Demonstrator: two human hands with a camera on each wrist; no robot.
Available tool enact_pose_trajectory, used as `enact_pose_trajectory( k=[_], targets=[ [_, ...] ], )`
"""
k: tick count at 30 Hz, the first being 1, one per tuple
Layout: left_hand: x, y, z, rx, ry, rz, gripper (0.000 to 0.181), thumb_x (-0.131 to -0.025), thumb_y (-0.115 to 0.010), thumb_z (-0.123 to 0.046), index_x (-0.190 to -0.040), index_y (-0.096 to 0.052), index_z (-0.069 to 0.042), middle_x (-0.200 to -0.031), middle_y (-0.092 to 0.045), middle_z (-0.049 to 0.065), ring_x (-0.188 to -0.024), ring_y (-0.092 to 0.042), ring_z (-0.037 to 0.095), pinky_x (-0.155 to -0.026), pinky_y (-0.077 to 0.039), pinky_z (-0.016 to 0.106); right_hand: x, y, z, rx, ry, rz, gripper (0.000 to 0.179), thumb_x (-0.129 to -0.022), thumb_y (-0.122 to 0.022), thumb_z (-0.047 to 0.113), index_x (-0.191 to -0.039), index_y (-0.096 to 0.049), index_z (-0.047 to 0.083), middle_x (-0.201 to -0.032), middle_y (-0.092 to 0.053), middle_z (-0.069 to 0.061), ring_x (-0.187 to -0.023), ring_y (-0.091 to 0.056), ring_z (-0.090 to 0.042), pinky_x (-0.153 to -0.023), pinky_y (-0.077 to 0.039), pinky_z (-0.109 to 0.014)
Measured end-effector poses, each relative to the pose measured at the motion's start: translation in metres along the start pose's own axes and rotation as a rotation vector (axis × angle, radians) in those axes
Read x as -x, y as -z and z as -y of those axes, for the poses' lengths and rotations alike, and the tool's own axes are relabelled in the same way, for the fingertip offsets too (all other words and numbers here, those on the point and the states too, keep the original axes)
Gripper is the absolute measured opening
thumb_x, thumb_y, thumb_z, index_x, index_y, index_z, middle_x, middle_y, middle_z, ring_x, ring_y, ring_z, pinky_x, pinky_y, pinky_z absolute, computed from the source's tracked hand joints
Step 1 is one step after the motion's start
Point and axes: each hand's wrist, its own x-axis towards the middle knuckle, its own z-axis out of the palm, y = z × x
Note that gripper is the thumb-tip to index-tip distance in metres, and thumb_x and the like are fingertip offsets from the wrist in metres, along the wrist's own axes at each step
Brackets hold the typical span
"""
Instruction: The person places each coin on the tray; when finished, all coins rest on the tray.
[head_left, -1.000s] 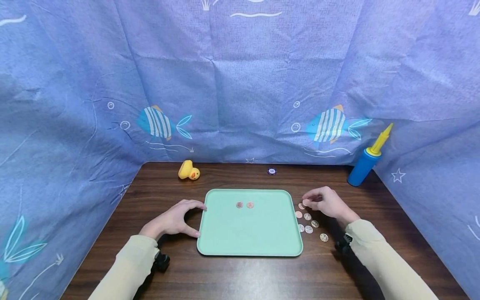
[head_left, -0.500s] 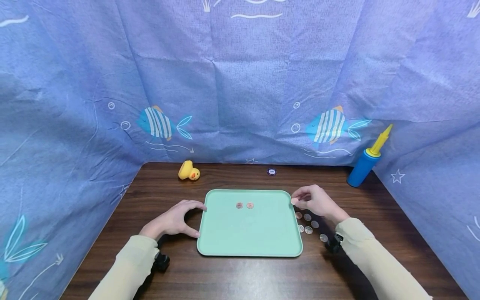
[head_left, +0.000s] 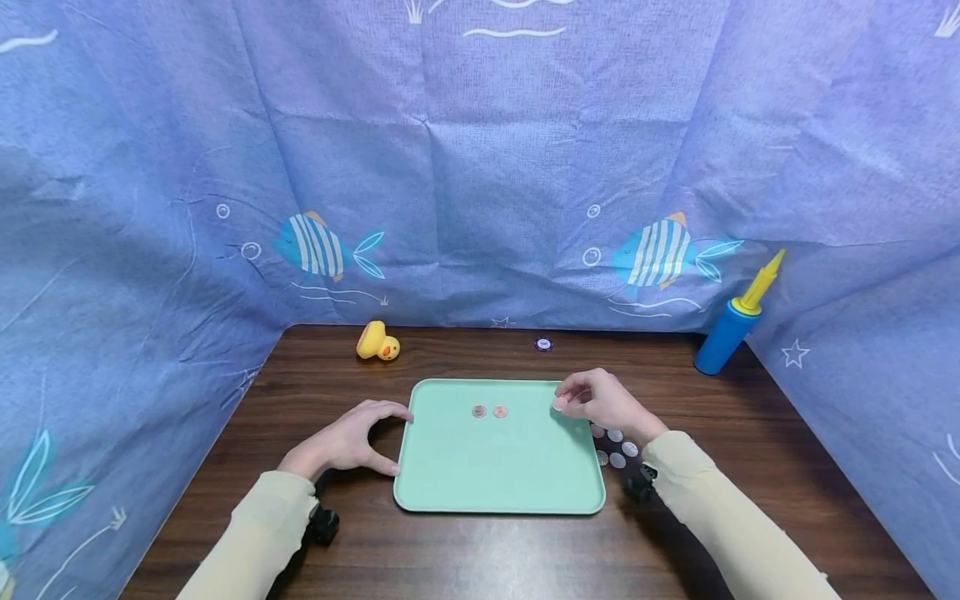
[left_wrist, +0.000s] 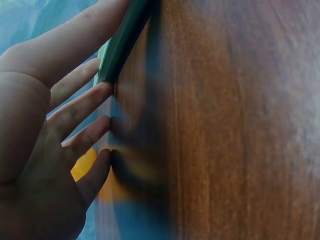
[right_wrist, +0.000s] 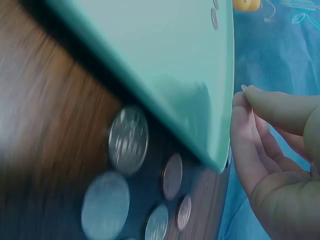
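My right hand pinches a coin between thumb and fingertips, over the top right of the mint-green tray. In the right wrist view only a sliver of that coin shows at the fingertips. Toward the tray's back, two copper-coloured coins lie side by side. My left hand rests at the tray's left edge, thumb and fingers spread apart and fingertips right at the rim. Several loose coins, silvery and copper-coloured, lie on the table beside the tray's right edge, partly covered by my right wrist.
A yellow rubber duck lies on its side at the back left of the wooden table. A poker chip lies behind the tray. At the back right stands a blue and yellow balloon pump. Blue fish-patterned cloth hangs around the table.
My right hand has moved left with the pinched coin, from above the loose coins, across the tray's right rim, to over the tray. The left hand and tray have stayed put.
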Motion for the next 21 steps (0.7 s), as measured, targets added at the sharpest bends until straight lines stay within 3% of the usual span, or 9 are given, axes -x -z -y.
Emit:
enact_pose_trajectory(
  k=[12, 21],
  targets=[
    [0.001, 0.000, -0.001, -0.002, -0.005, 0.003, 0.080, -0.077, -0.092, -0.054, -0.144, -0.061, -0.022, -0.152, -0.056, 0.003, -0.144, -0.043, 0.034, -0.116, -0.036, 0.060, -0.015, -0.023, 0.012, -0.016, 0.057, 0.048, 0.013, -0.089, -0.079, -0.005, -0.101, -0.077, 0.000, -0.087, -0.073, -0.005, -0.079, -0.063, -0.014, -0.069, -0.054, -0.024],
    [0.000, 0.000, 0.000, -0.004, -0.005, -0.001, 0.080, -0.076, -0.092, -0.054, -0.143, -0.061, -0.023, -0.151, -0.056, 0.002, -0.143, -0.043, 0.033, -0.116, -0.036, 0.059, -0.022, -0.036, 0.012, 0.083, 0.100, 0.058, 0.012, -0.089, -0.078, -0.006, -0.093, -0.078, 0.005, -0.080, -0.069, 0.002, -0.076, -0.060, -0.011, -0.072, -0.054, -0.026]
  ],
)
